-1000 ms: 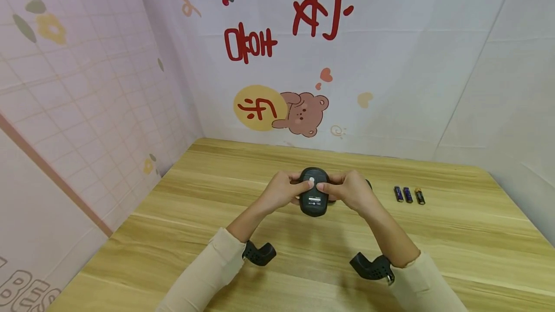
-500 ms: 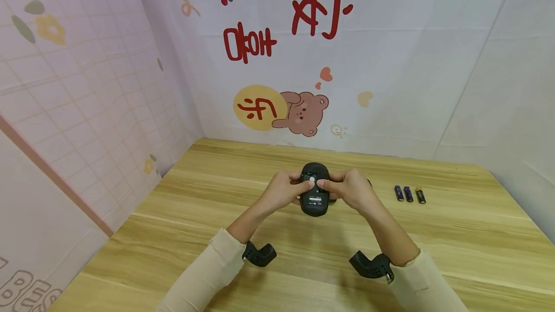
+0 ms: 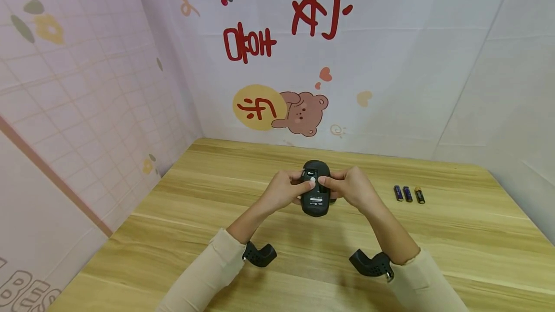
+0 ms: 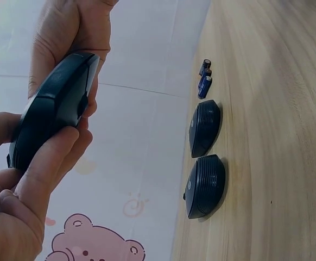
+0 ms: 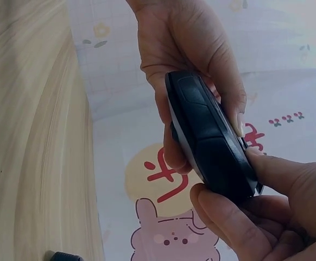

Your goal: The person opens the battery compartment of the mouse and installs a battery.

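A black computer mouse (image 3: 315,203) is held up over the table, underside toward the head camera. A dark recess with a small logo shows in its underside, below the raised black shell (image 3: 318,165) at the far end. The left hand (image 3: 282,190) grips its left side, thumb pressed on the underside near a pale round spot. From the right, the right hand (image 3: 352,189) grips it, thumb beside the recess. In both wrist views the mouse appears edge-on between the hands; the fingers behind it are partly hidden in the head view.
Two more black mice, one nearer (image 4: 208,187) and one farther (image 4: 205,129), stand on the wooden table (image 3: 459,244). Three small batteries (image 3: 408,194) lie in a row to the right. A printed cloth wall (image 3: 390,61) rises behind the table.
The black shell has slid away toward the far end of the mouse, baring the recess in its underside. Both hands keep their grip, with the right thumb slightly higher.
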Available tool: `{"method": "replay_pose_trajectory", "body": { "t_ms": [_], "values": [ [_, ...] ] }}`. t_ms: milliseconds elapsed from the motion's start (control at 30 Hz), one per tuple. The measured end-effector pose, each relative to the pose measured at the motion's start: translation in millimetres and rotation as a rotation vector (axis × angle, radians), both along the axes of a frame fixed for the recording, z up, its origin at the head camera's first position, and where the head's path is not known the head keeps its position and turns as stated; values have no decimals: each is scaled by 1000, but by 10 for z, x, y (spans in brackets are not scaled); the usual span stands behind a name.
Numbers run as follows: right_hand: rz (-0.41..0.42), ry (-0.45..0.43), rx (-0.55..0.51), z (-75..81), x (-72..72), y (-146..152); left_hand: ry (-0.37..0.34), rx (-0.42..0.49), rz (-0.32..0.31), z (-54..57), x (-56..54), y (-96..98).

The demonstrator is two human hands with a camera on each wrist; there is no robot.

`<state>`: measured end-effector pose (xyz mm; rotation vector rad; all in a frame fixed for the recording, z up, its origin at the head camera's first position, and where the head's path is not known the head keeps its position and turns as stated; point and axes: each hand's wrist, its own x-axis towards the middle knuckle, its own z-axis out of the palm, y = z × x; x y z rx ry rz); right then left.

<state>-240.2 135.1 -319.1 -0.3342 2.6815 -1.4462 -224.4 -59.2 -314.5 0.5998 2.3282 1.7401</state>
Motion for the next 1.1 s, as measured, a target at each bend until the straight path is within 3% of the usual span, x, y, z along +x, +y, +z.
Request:
{"method": "replay_pose_trajectory", "body": {
  "t_ms": [433,1100],
  "values": [
    [-29,7,6,14,5,-5,-26,30,-1,19,18,2],
    [-67,35,18,12,12,-64,-7,30,-5,21,31,-36]
  ]
}}
